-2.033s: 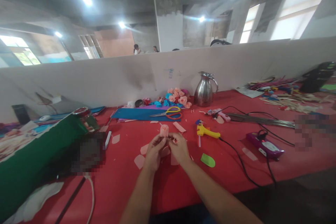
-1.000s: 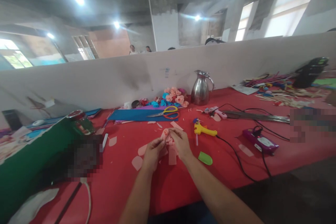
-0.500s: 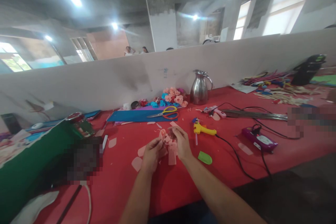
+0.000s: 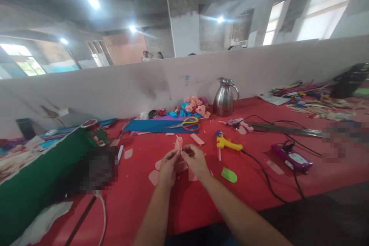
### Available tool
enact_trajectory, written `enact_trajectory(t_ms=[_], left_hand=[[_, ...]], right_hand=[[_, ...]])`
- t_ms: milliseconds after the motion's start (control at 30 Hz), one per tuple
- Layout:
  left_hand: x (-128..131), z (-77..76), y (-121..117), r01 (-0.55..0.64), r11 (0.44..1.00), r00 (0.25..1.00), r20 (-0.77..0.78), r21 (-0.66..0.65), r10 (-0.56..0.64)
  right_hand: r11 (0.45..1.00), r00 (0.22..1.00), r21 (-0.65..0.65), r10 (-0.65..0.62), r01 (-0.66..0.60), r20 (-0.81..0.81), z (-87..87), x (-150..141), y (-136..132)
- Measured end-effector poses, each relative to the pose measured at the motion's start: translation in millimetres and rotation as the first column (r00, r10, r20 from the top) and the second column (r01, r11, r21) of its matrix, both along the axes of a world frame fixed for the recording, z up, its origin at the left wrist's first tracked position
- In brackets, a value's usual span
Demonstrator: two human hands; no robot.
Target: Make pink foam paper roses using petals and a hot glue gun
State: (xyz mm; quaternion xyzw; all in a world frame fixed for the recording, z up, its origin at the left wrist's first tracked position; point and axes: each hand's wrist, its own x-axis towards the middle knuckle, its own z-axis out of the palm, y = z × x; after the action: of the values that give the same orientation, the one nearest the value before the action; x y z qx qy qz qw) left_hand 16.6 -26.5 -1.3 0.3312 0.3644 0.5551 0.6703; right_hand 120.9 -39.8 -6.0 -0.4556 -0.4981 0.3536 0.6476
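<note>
Two hands [image 4: 167,165], one jug [image 4: 223,100]

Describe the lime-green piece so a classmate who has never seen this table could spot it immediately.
On the red table, find the yellow glue gun, right of centre. Below it in the picture lies the lime-green piece, flat and rounded at one end. Its colour separates it from nearby pink pieces.

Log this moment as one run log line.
left hand: holds pink flower | right hand: fingers at flower's base | yellow glue gun: lies on red table
</note>
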Motion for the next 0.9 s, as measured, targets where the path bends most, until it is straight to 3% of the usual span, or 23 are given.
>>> enact_trajectory(t_ms=[500,900], left_hand=[[0.6,-6.3,3.2,-0.071,0.997,0.992,-0.097,0.042,0.075],[2.0,0.8,-0.7,-0.063,0.990,0.992,-0.097,0.125,0.075]], right_hand=[[1.000,0.997,-0.027,-0.008,0.006,-0.071,-2.1,0.4,2.8],[0.999,0.985,-0.013,0.042,-0.045,-0.165,-4.5,-0.5,5.3]])
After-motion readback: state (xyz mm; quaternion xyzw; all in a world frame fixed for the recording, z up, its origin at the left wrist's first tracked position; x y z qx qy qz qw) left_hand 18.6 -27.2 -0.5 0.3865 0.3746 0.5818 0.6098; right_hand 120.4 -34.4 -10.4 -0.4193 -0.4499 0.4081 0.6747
